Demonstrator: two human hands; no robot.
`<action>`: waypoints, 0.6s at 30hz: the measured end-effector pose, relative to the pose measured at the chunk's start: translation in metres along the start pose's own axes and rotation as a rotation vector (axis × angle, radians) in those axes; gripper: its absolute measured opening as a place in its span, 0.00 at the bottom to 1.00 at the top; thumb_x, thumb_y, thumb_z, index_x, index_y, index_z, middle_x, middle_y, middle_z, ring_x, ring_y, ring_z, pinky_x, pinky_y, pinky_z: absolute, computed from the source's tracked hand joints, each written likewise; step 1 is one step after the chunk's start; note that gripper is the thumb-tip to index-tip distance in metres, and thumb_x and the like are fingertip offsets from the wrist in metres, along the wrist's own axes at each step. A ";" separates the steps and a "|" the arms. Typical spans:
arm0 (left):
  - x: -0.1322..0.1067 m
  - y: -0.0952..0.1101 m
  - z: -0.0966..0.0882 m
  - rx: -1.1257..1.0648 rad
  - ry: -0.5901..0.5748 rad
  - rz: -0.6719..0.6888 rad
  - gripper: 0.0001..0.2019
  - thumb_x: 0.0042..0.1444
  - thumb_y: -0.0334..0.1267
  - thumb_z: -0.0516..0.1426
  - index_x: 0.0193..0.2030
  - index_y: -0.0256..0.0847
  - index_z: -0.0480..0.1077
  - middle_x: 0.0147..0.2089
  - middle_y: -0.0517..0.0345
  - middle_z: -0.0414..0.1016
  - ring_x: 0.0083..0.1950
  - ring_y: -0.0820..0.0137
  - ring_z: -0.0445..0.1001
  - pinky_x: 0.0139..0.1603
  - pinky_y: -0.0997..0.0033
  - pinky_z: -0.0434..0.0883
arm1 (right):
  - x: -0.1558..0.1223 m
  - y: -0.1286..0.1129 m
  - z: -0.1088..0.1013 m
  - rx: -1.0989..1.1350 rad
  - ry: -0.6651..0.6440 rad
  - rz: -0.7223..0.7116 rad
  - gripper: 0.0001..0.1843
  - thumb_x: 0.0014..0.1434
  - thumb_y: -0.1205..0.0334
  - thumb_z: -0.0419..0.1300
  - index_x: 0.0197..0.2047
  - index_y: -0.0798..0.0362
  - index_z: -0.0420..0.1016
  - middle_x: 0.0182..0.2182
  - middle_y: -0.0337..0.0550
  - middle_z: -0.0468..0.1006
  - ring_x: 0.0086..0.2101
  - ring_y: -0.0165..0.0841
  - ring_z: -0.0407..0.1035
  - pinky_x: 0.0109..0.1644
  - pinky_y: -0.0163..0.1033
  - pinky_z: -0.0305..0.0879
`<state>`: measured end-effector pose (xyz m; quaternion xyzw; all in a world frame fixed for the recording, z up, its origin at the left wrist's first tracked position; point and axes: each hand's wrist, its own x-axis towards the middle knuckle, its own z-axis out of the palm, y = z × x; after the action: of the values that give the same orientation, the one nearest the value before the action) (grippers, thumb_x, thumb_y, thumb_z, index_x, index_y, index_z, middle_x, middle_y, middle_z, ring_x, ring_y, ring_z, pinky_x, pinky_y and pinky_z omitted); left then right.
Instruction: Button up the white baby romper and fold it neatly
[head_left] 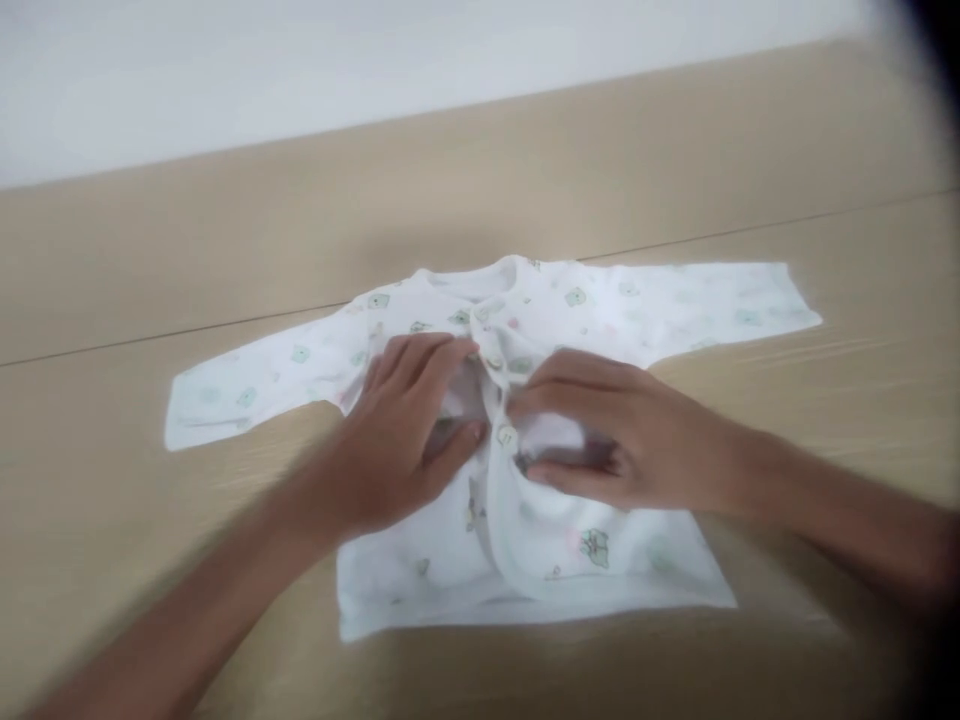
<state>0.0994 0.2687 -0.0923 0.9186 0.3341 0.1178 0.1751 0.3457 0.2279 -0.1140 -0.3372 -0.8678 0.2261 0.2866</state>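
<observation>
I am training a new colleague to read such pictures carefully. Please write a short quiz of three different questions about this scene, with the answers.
1. True or false: the small white long-sleeved baby shirt with green prints lies with both sleeves spread out to the sides.
2. Where on the shirt do the left hand and the right hand rest? A) on the sleeve ends B) at the front opening with the buttons C) on the bottom hem
3. Fill in: the shirt lies on a light ____ table.

Key: 1 true; 2 B; 3 wooden.
</observation>
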 end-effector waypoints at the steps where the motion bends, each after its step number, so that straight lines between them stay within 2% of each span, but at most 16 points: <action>1: -0.002 -0.002 0.001 0.075 -0.024 0.010 0.25 0.68 0.43 0.50 0.67 0.36 0.52 0.65 0.52 0.52 0.67 0.62 0.47 0.67 0.58 0.49 | -0.001 0.002 -0.001 -0.026 -0.004 -0.006 0.17 0.63 0.58 0.65 0.50 0.60 0.72 0.43 0.45 0.69 0.42 0.34 0.63 0.45 0.38 0.61; 5: -0.006 -0.006 0.008 0.319 -0.128 -0.012 0.32 0.73 0.55 0.40 0.74 0.37 0.37 0.72 0.59 0.31 0.72 0.62 0.30 0.70 0.54 0.39 | -0.002 0.014 -0.005 -0.093 -0.021 -0.017 0.22 0.62 0.54 0.66 0.53 0.59 0.71 0.47 0.46 0.66 0.47 0.36 0.61 0.50 0.40 0.60; 8: -0.006 -0.006 0.011 0.420 -0.168 -0.042 0.31 0.73 0.54 0.33 0.74 0.36 0.31 0.72 0.60 0.23 0.71 0.64 0.24 0.71 0.54 0.39 | -0.004 0.020 -0.007 -0.101 -0.033 -0.057 0.26 0.60 0.53 0.67 0.56 0.58 0.69 0.50 0.46 0.66 0.50 0.37 0.60 0.54 0.42 0.58; 10: -0.008 -0.003 0.008 0.456 -0.197 -0.072 0.30 0.74 0.51 0.33 0.74 0.34 0.31 0.72 0.60 0.21 0.71 0.64 0.22 0.71 0.53 0.42 | -0.006 0.020 -0.008 -0.097 -0.028 -0.072 0.27 0.59 0.53 0.68 0.56 0.57 0.69 0.51 0.46 0.66 0.50 0.37 0.60 0.57 0.43 0.57; 12: -0.015 0.002 -0.001 0.477 -0.233 -0.072 0.28 0.74 0.46 0.38 0.74 0.33 0.35 0.72 0.57 0.22 0.71 0.63 0.23 0.71 0.52 0.46 | -0.007 0.015 -0.009 -0.120 -0.049 -0.052 0.26 0.58 0.54 0.68 0.56 0.56 0.69 0.51 0.46 0.67 0.50 0.37 0.60 0.57 0.44 0.56; 15: -0.042 0.010 -0.013 0.475 -0.294 0.043 0.30 0.70 0.39 0.45 0.74 0.36 0.37 0.72 0.53 0.27 0.71 0.57 0.33 0.67 0.47 0.55 | -0.001 0.002 -0.019 -0.230 -0.058 -0.053 0.24 0.58 0.54 0.68 0.54 0.55 0.72 0.49 0.49 0.69 0.50 0.41 0.62 0.56 0.47 0.60; 17: -0.065 0.014 -0.013 0.471 -0.296 0.181 0.31 0.69 0.41 0.49 0.74 0.40 0.39 0.71 0.48 0.33 0.70 0.51 0.43 0.61 0.44 0.62 | 0.011 -0.009 -0.030 -0.304 -0.005 -0.103 0.22 0.58 0.51 0.67 0.51 0.55 0.74 0.46 0.51 0.70 0.48 0.44 0.64 0.53 0.47 0.64; 18: -0.075 0.015 -0.011 0.447 -0.351 0.223 0.31 0.69 0.44 0.51 0.74 0.41 0.43 0.70 0.47 0.35 0.69 0.49 0.45 0.61 0.46 0.63 | 0.019 -0.015 -0.036 -0.326 0.029 -0.136 0.22 0.58 0.49 0.67 0.50 0.54 0.75 0.44 0.52 0.71 0.47 0.44 0.65 0.52 0.47 0.66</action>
<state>0.0480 0.2116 -0.0837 0.9717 0.2134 -0.1006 0.0094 0.3508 0.2386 -0.0722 -0.3231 -0.9095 0.0578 0.2551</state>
